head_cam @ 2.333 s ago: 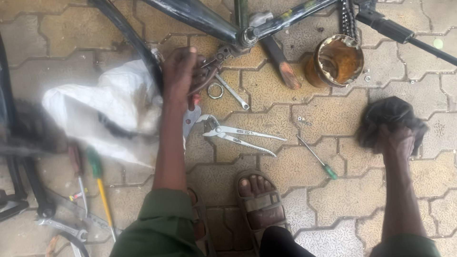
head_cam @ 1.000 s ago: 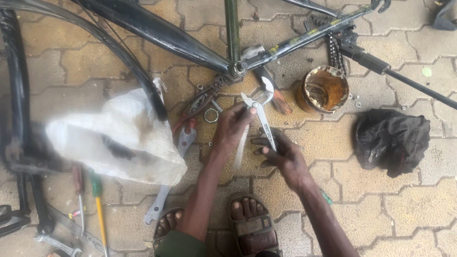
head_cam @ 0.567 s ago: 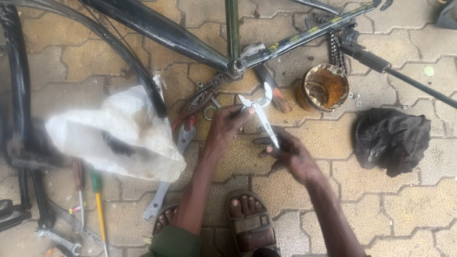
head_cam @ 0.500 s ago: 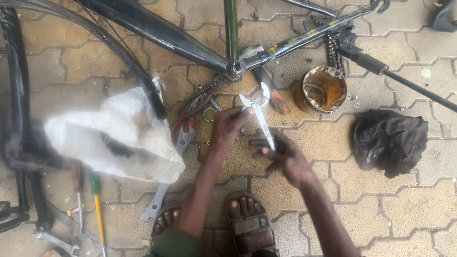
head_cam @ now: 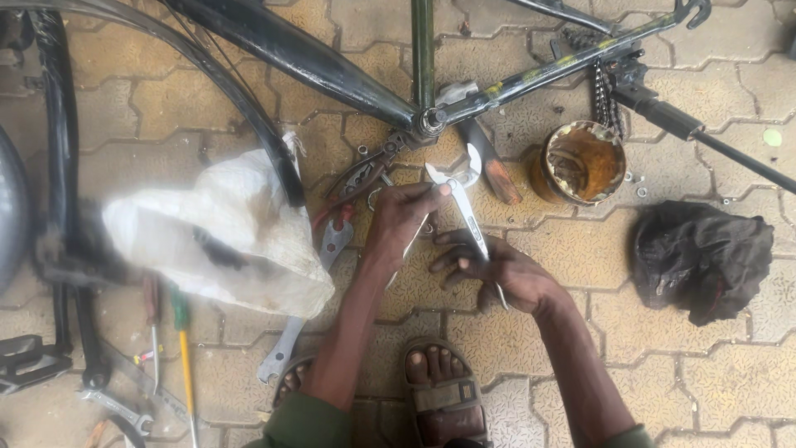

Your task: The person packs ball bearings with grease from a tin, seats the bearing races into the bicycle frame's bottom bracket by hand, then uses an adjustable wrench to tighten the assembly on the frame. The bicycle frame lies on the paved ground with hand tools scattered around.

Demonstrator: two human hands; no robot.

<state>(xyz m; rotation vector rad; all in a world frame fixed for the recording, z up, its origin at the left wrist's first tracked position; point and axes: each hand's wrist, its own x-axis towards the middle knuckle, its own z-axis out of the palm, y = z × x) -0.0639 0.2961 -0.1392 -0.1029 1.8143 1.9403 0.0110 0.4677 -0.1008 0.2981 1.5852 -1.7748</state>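
Head camera, looking straight down at a paved brick floor where a person crouches, sandalled feet at the bottom edge.

Both hands meet in the middle on a silver adjustable metal wrench, held off the floor with its open head pointing up toward the bicycle frame. The right hand grips the handle low, fingers wrapped round it to steady the tool. The left hand reaches to the head, thumb and fingertips pinched near the jaw, probably on the adjusting screw, though that part is too small to be sure.

Just above the wrench lies the dark painted metal bicycle frame, its tubes joining at the bottom bracket, so the work stays within arm's reach. A rusty round tin of brown grease sits to the right, near a crumpled black rag. Left of the hands lies a crumpled white plastic sack, with a flat grey spanner and a green-and-yellow-handled screwdriver beside it.
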